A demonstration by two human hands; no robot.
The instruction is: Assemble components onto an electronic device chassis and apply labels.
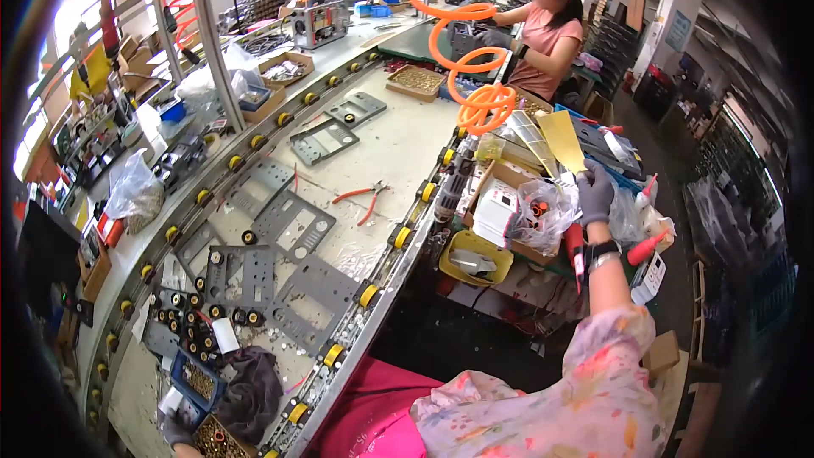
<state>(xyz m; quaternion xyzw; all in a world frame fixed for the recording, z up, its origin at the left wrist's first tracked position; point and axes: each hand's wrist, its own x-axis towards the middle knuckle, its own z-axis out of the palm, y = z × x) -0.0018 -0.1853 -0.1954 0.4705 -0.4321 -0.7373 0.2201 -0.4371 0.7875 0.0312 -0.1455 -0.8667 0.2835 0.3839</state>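
At the right, my right hand (596, 193), in a dark grey glove, is closed on the lower end of a yellow sheet (562, 140). The sheet stands up beside boxes and bags of parts. My left hand (176, 427), also gloved, is low at the left edge of the bench, beside a blue bin (197, 380) of small metal parts and a cardboard box (222, 439) of more parts. Its fingers are mostly hidden, with a white piece (170, 400) next to them. Close by lie a dark cloth (253, 390) and several black knobs (191, 322) with gold-coloured centres.
Grey metal panels (292, 225) with cutouts lie on the bench, with red-handled pliers (365, 199) beside them. A power screwdriver (458, 178) hangs from an orange coiled hose (487, 110). A yellow bin (475, 259) sits right of the roller rail. Across the bench works another person (547, 42).
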